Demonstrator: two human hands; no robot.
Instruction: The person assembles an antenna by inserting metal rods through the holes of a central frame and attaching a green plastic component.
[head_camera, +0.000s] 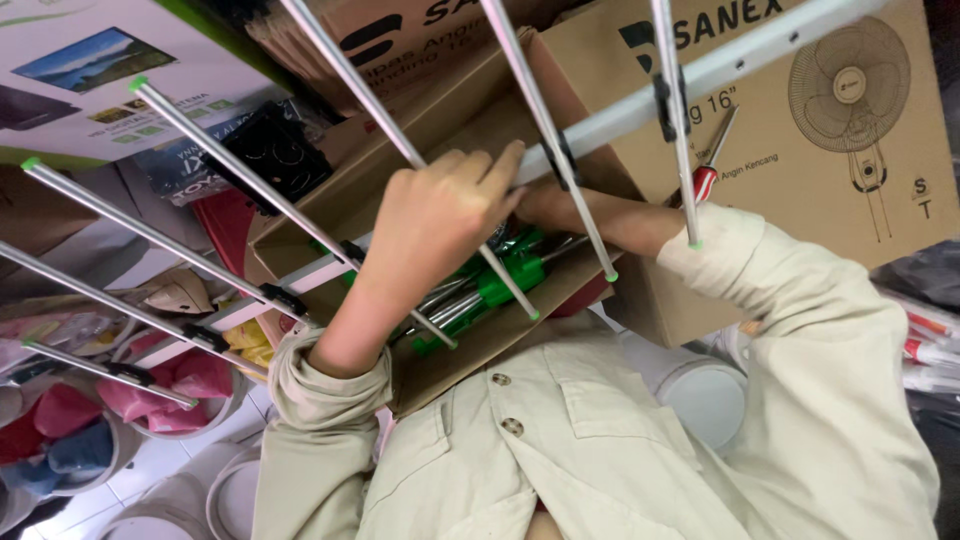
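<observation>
**Antenna boom held up over an open carton, both hands at mid-boom**

Largest first: stacked brown fan cartons (800, 150) fill the background, one printed with a line drawing of a fan. They form the wall behind the work, so the antenna has to be held out in front of them.

Next, the antenna (330, 265): a long pale boom running lower left to upper right, crossed by thin metal rods with green end caps, each rod fixed by a black clamp. It sits tilted and close to the camera, well above the floor. My read: that keeps the rods from snagging on the boxes.

Under it, a long open cardboard box (470, 350) leans against the person's beige shirt. Propped on the chest, it needs no hand to hold it. Inside are green plastic fittings (495, 285) and more metal rods.

Left hand (440, 215): grip closed over the boom at its middle, fingers curled over the top, likely near the balance point.

Right hand (560, 205): mostly hidden behind the left hand and the rods; it reaches to the same part of the boom, but I cannot tell whether its grip is closed or apart.

Smallest: a red-handled screwdriver (712, 165) stands just beside the right forearm, against the carton. Whether anything holds it is unclear.
</observation>
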